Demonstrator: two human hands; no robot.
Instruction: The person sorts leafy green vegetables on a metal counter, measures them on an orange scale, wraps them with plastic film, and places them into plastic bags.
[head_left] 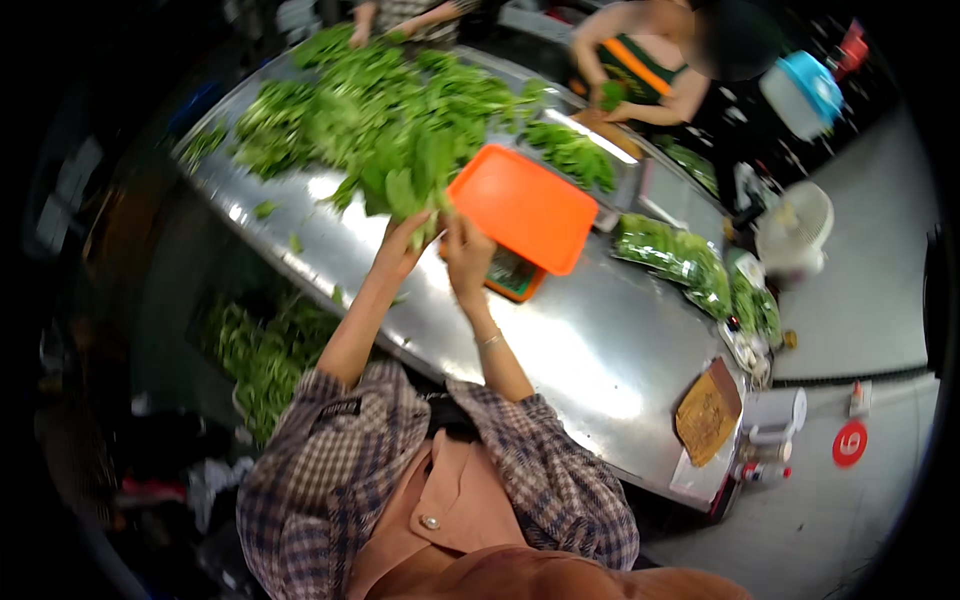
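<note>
Left hand point(400, 250) and right hand point(468, 258) curled around one leafy bunch point(405, 188), one orange tray point(525, 207)

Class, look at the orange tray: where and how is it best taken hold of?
Probably grip the orange tray by its right-end rim, coming from the right: that end juts past the scale, while the right hand and leafy greens crowd its left.

Bright glare point(597, 390) spreads across a long metal table point(625, 310)
</note>
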